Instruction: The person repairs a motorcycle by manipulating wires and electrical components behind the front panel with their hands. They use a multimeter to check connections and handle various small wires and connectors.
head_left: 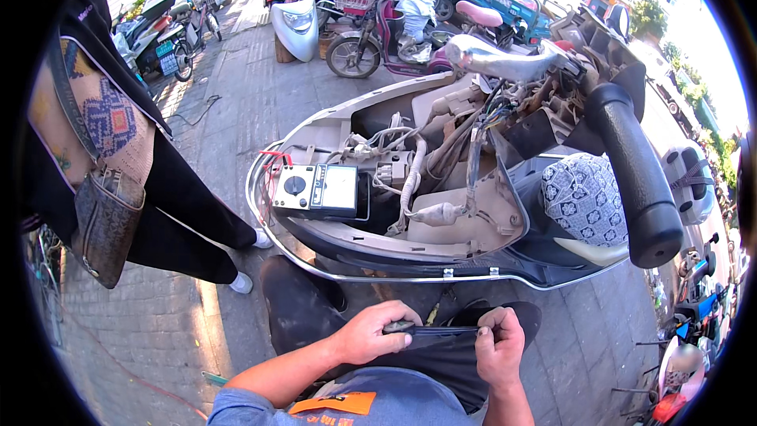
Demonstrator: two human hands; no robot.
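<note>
A soft blue shirt (394, 394) is lying nearest, at the near edge. Just beyond, the left hand (371, 337) is holding the left end of a dark, slender length (445, 331) between thumb and fingers, and the right hand (501, 347) is pinching its right end; its exact kind is unclear. Light, even tension is probably serving best. Farther off, a dusty, pale plastic shell (445, 238) is supporting a boxy meter (293, 199); a cylindrical black handlebar grip (631, 170) is jutting nearer at right.
</note>
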